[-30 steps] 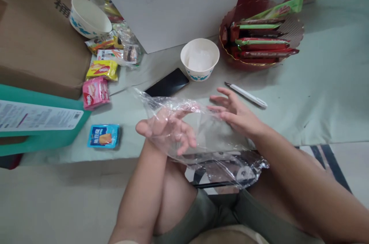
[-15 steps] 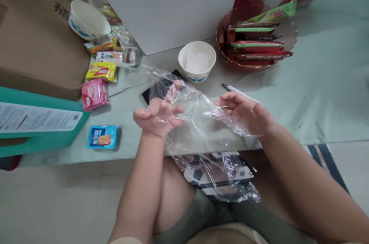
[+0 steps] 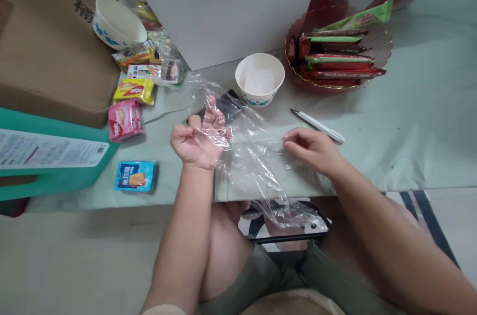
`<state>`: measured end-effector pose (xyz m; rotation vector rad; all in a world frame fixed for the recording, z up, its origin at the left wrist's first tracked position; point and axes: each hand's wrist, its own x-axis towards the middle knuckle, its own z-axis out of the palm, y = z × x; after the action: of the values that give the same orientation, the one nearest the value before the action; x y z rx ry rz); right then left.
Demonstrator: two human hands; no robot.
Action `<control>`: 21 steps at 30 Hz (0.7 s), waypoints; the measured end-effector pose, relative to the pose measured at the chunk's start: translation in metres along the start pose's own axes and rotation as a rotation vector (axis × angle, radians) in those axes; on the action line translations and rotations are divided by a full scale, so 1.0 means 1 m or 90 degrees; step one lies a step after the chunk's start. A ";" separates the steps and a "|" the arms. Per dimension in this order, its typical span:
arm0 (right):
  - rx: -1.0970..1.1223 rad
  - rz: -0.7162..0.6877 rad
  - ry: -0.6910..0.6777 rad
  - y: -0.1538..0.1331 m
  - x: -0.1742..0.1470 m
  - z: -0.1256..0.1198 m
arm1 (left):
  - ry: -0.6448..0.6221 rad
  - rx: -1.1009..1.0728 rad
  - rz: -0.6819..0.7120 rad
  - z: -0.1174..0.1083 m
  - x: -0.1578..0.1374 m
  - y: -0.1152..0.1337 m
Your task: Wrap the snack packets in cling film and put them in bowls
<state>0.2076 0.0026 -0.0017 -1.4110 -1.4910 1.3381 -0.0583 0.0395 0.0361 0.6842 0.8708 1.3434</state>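
A crumpled sheet-like clear plastic bag (image 3: pixel 253 156) hangs between my hands and trails over the table's front edge. My left hand (image 3: pixel 201 141) is palm up, fingers apart and partly bent, with the thin plastic lying across its fingers. On the other side, my right hand (image 3: pixel 315 150) has thumb and fingertips pressed together at the bag's right edge. Behind the plastic, close to my left fingertips, lies a dark phone-like slab (image 3: pixel 227 104), partly covered. A white paper bowl (image 3: pixel 260 79) with blue print stands just beyond, holding something whitish.
A red-tinted basket (image 3: pixel 335 84) of wrapped bars is at the back right, near a white pen-like cutter (image 3: pixel 318 125). On the left are snack packs (image 3: pixel 133 91), a blue packet (image 3: pixel 134 176), a second bowl (image 3: pixel 119 24) and a cardboard box (image 3: pixel 55 56). A white box (image 3: pixel 231 7) stands behind.
My right hand has gone from spread fingers to a pinch. The plastic's lower end has risen from my lap, and its right part no longer covers my right hand.
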 end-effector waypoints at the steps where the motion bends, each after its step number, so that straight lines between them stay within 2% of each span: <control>1: -0.025 -0.011 0.041 -0.001 0.001 -0.001 | -0.004 -0.018 -0.009 0.000 0.000 0.001; 3: -0.026 -0.037 0.135 -0.005 0.003 -0.008 | -0.014 -0.028 -0.027 -0.003 0.001 0.002; 6: 0.031 -0.077 0.315 -0.009 0.006 -0.025 | -0.019 0.074 -0.031 -0.009 0.004 -0.001; 8: 0.136 -0.095 0.412 -0.008 0.007 -0.037 | -0.010 0.153 -0.024 -0.011 0.006 -0.004; 9: 0.210 -0.095 0.432 -0.007 0.008 -0.042 | -0.014 0.179 -0.032 -0.011 0.007 -0.006; 12: 0.356 -0.061 0.394 -0.003 0.012 -0.049 | -0.092 0.217 -0.110 -0.008 0.008 -0.011; 14: 0.332 -0.055 0.355 -0.001 0.013 -0.048 | -0.164 0.226 -0.176 -0.005 0.008 -0.013; 16: 0.287 -0.077 0.342 -0.001 0.014 -0.045 | -0.198 0.225 -0.214 -0.003 0.008 -0.014; 18: 0.264 -0.090 0.342 -0.003 0.013 -0.041 | -0.188 0.219 -0.219 -0.001 0.009 -0.015; 21: 0.238 -0.072 0.341 -0.005 0.010 -0.038 | -0.126 0.225 -0.192 0.001 0.011 -0.016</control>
<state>0.2397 0.0213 0.0108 -1.2842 -0.9002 0.9972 -0.0491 0.0487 0.0214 0.9029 1.0150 0.8452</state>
